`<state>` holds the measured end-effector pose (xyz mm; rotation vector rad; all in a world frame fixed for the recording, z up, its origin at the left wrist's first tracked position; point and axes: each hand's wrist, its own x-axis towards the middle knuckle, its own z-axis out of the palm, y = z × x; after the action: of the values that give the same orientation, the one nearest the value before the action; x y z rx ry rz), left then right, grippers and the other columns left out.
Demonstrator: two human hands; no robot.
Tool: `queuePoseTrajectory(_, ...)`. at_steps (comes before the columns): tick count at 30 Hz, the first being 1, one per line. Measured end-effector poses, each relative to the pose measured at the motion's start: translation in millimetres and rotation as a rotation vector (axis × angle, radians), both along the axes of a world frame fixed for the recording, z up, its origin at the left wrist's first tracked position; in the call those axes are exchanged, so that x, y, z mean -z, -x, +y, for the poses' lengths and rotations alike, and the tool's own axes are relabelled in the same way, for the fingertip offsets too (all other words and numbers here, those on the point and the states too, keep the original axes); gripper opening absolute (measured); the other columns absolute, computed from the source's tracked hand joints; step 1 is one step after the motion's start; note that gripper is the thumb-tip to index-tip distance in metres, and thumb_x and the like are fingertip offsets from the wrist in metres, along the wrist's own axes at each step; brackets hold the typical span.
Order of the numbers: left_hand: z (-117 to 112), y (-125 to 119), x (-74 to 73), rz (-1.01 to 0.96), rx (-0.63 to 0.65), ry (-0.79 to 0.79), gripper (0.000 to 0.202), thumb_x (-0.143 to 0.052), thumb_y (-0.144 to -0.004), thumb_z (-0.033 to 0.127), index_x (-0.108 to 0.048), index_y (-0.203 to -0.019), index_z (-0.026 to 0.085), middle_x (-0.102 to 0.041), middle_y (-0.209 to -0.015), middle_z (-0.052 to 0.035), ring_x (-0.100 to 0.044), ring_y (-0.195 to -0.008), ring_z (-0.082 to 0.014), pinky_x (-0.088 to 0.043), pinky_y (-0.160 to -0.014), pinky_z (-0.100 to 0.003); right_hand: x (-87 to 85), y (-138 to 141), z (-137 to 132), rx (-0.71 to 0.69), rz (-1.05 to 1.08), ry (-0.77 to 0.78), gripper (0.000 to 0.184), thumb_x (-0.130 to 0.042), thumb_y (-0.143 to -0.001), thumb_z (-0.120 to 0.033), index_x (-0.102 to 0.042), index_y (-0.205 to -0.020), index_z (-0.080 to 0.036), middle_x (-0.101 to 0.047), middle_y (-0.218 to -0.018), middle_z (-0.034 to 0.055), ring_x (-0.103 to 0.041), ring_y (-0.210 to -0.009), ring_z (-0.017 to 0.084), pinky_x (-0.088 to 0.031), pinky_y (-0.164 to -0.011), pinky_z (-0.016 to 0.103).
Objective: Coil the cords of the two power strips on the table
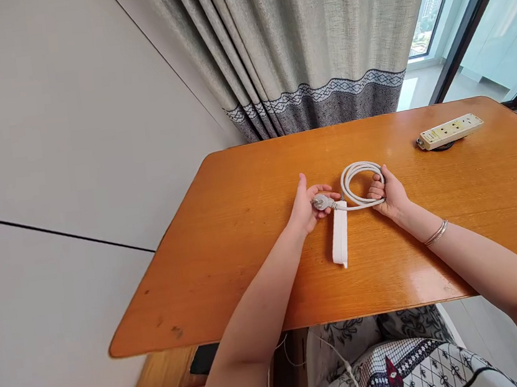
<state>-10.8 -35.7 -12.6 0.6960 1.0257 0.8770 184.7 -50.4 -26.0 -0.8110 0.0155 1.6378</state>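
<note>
A white power strip [340, 237] lies on the orange wooden table [247, 176], its long side pointing toward me. Its white cable is wound into a coil [356, 183] just beyond the strip. My left hand [307, 203] is closed on the grey plug [322, 202] at the cable's end, left of the coil. My right hand [387, 193] grips the right side of the coil, fingers wrapped round the loops. A bangle sits on my right wrist.
A second, cream power strip [451, 130] rests at the table's far right on a dark cable. A grey curtain [306, 43] hangs behind the table, a window to its right, a white wall on the left. Patterned fabric [402, 364] lies below the table's near edge.
</note>
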Motion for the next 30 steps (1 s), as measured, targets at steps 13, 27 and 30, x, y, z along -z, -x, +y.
queuePoseTrajectory(13,-3.8,-20.2,27.3,-0.029,-0.182,-0.426,0.052,-0.084,-0.061,0.002,-0.068,-0.108,0.02,-0.073,-0.11,-0.0041,-0.067,-0.103,-0.015,-0.048,-0.094,-0.024,7.5,3.6,-4.4,-0.151,-0.09,-0.118,0.047,-0.047,-0.1,-0.056,-0.039,-0.07,-0.022,-0.018,-0.043,-0.0129,-0.013,-0.034,0.004,-0.021,-0.031,0.014)
queuePoseTrajectory(27,-13.1,-11.9,21.0,0.065,0.228,-0.345,0.054,-0.086,-0.063,0.057,-0.061,-0.09,0.019,-0.073,-0.065,-0.0044,-0.071,-0.065,-0.0207,-0.052,-0.065,-0.03,-2.8,-3.7,-5.0,-0.461,-0.237,-0.153,0.047,-0.051,-0.099,-0.055,-0.044,-0.069,-0.021,-0.019,-0.043,-0.0132,-0.01,-0.036,0.004,-0.019,-0.031,0.013)
queuePoseTrajectory(30,-16.1,-15.3,19.6,0.001,0.199,-0.275,0.046,-0.088,-0.066,0.05,-0.063,-0.086,0.017,-0.07,-0.061,-0.0021,-0.072,-0.065,-0.0202,-0.051,-0.064,-0.028,-3.6,-7.5,-3.1,-0.499,-0.242,-0.151,0.046,-0.051,-0.099,-0.055,-0.045,-0.068,-0.02,-0.02,-0.043,-0.013,-0.011,-0.036,0.004,-0.019,-0.031,0.013)
